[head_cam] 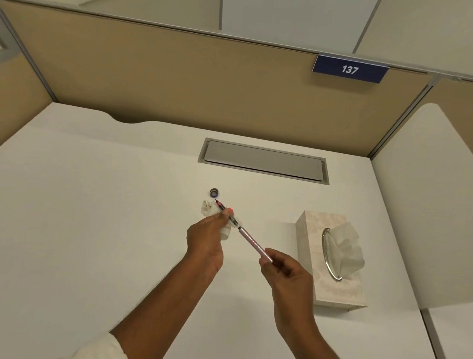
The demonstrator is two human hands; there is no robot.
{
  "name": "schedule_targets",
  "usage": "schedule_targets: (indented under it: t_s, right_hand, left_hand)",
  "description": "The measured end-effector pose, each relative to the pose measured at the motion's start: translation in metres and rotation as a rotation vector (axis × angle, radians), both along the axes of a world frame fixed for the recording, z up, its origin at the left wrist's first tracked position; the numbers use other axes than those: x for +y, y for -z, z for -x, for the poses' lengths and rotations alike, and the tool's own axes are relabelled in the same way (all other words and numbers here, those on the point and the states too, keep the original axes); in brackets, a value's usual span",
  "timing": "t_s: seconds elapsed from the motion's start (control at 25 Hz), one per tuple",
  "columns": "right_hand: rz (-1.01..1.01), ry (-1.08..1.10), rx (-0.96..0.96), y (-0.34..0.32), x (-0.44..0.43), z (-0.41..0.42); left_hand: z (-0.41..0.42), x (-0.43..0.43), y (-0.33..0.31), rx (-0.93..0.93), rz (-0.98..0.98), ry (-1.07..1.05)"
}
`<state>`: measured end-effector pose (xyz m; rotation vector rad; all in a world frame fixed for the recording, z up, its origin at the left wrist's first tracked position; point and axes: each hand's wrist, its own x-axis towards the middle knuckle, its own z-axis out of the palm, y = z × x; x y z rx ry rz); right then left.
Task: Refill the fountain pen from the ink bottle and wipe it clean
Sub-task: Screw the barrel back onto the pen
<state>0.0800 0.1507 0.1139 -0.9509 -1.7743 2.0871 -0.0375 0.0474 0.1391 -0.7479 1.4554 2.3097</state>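
A pink fountain pen [249,238] slants across the middle of the white desk [84,224], nib end pointing up-left. My right hand [284,271] grips its rear end. My left hand [207,233] holds a crumpled white tissue [209,208] pressed around the pen's front section near the nib. Just beyond the nib, a small dark round object with blue ink [214,192] sits on the desk; I cannot tell whether it is the ink bottle or its cap.
A beige tissue box [331,288] with a tissue sticking out stands to the right of my hands. A grey cable hatch [263,161] is set into the desk farther back. Tan partition walls close the desk at the back and sides.
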Motion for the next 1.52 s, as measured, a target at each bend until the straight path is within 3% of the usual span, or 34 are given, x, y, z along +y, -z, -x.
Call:
schedule_targets:
  t_s: [0.24, 0.48, 0.8, 1.08, 1.32, 1.52]
  right_hand:
    - [-0.004, -0.071, -0.004, -0.004, -0.007, 0.003]
    - [0.079, -0.226, -0.202, -0.007, -0.01, 0.01]
    - [-0.106, -0.085, 0.013, 0.002, -0.003, 0.003]
    - [-0.079, -0.141, -0.185, 0.004, -0.008, 0.005]
    - [-0.114, -0.054, 0.03, 0.006, -0.002, 0.0]
    - [0.017, -0.152, -0.163, 0.001, -0.006, 0.001]
  left_hand:
    - [-0.002, -0.001, 0.006, 0.01, 0.006, 0.02]
    - [-0.006, 0.004, 0.009, -0.006, -0.004, 0.007]
    - [-0.007, 0.005, 0.01, -0.021, -0.006, -0.019]
    - [-0.011, 0.008, 0.01, -0.017, -0.008, -0.004]
    - [-0.015, 0.008, 0.009, -0.025, -0.01, -0.004]
    - [-0.019, 0.009, 0.008, 0.003, -0.026, 0.022]
